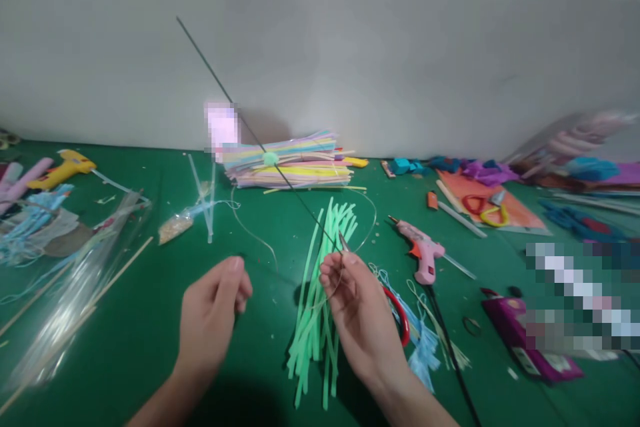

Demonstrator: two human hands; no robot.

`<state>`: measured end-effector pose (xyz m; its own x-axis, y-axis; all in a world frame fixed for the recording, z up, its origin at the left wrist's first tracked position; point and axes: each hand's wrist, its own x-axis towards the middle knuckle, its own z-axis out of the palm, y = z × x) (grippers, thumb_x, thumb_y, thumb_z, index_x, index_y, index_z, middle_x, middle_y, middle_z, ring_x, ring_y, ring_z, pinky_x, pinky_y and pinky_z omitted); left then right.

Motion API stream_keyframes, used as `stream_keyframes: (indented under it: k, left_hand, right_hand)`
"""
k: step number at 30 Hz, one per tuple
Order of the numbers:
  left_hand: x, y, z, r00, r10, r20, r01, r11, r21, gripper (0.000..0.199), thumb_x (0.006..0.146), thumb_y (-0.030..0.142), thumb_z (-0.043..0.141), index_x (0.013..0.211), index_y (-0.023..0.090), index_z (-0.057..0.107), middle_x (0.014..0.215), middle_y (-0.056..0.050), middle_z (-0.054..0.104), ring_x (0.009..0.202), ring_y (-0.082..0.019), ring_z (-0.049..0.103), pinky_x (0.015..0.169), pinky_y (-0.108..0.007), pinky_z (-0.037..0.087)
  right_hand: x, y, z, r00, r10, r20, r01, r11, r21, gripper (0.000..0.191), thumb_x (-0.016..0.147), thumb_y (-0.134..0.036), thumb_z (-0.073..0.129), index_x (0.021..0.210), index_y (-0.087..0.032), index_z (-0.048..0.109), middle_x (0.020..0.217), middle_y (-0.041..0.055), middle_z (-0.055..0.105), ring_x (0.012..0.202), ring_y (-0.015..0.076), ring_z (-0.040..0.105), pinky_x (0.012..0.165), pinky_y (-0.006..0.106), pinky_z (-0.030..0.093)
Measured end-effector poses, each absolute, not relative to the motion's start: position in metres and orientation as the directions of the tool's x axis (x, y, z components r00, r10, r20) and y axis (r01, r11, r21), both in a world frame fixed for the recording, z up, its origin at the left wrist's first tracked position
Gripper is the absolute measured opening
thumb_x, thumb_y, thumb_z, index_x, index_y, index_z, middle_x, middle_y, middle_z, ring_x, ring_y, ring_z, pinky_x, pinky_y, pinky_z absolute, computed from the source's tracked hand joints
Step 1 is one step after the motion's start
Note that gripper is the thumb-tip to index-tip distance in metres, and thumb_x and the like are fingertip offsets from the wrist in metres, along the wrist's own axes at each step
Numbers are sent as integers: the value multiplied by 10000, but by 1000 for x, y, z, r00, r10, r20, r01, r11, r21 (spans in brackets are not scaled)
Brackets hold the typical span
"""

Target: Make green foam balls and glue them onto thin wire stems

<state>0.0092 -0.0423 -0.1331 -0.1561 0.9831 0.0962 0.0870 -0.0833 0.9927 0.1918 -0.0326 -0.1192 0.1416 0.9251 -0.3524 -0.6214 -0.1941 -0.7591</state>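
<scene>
My right hand (363, 317) pinches the lower end of a long thin dark rod (215, 77) between thumb and fingers. The rod slants up to the left, and a small pale green piece (271, 159) shows along it. A pair of red-handled scissors (400, 313) is partly hidden by this hand; whether the hand holds it too, I cannot tell. Light green strips (313, 333), like pipe cleaners, lie loosely piled under and beside the right hand. My left hand (215, 313) hovers left of the pile, fingers curled and thumb against them; anything inside is hidden.
A bundle of pastel strips (295, 170) lies by the grey wall. At right are a pink glue gun (423, 250), more scissors (485, 207) and a purple packet (530, 340). A yellow glue gun (65, 168), clear plastic sleeves (70, 313) and a bead bag (175, 225) lie left.
</scene>
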Motion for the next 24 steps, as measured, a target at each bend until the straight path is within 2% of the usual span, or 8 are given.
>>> stream_keyframes:
  k: [2,5,7,10,14,18,22,24]
  left_hand:
    - [8,-28,-138,-96,995,37,27,-35,999,190,938,396,619,951,230,711,762,-1,657,631,-129,563,574,-239,455]
    - [10,-19,-140,24,1000,7,-73,-6,997,440,809,494,750,1145,211,724,1056,-101,752,873,-208,689,742,-301,558]
    - [13,-21,-141,52,999,-11,-122,17,992,450,769,490,791,1103,193,750,1070,-125,768,927,-233,708,796,-322,573]
    - [16,-24,-140,19,999,-51,-176,53,983,297,798,416,791,973,177,773,911,-95,792,793,-192,719,731,-292,585]
    - [16,-21,-130,-56,998,-41,-246,26,969,263,777,408,811,848,159,762,748,-48,767,637,-148,690,588,-238,562]
    - [9,-16,-113,-100,995,3,-280,-31,959,265,745,388,840,840,152,767,781,-54,769,728,-178,727,554,-216,553]
    - [2,-9,-99,-103,994,48,-294,-76,953,274,709,372,867,838,152,768,808,-57,783,767,-181,735,560,-205,557]
    - [0,-3,-95,-92,994,61,-296,-86,951,287,699,360,877,847,146,757,807,-63,790,770,-177,737,566,-195,556]
  right_hand:
    - [186,-40,-120,78,922,-379,-634,-248,-733,234,759,-420,786,823,-211,704,860,43,734,799,159,698,774,267,607]
    - [174,-53,-126,-13,931,-364,-585,-302,-753,263,767,-447,774,818,-209,674,878,64,739,820,187,716,773,296,616]
    - [166,-58,-130,-68,948,-310,-463,-305,-832,307,812,-511,710,846,-212,651,916,82,749,850,209,732,802,332,620]
    - [163,-57,-130,-177,955,-236,-241,-275,-931,398,871,-604,582,882,-214,661,915,86,767,838,230,746,814,382,621]
    - [191,-40,-115,-264,944,-199,65,-188,-980,348,820,-564,668,841,-225,744,836,47,776,793,248,736,757,388,609]
    - [257,-19,-102,56,994,-97,456,-112,-883,314,884,-490,609,962,-206,717,1013,97,753,954,299,689,914,469,521]
    - [317,-1,-110,457,890,5,677,-344,-651,365,927,-343,589,1106,-28,634,1253,324,592,1281,463,496,1074,646,320]
    - [333,8,-120,569,822,-3,684,-475,-553,423,895,-307,664,1147,28,606,1246,352,571,1266,476,507,1048,655,356]
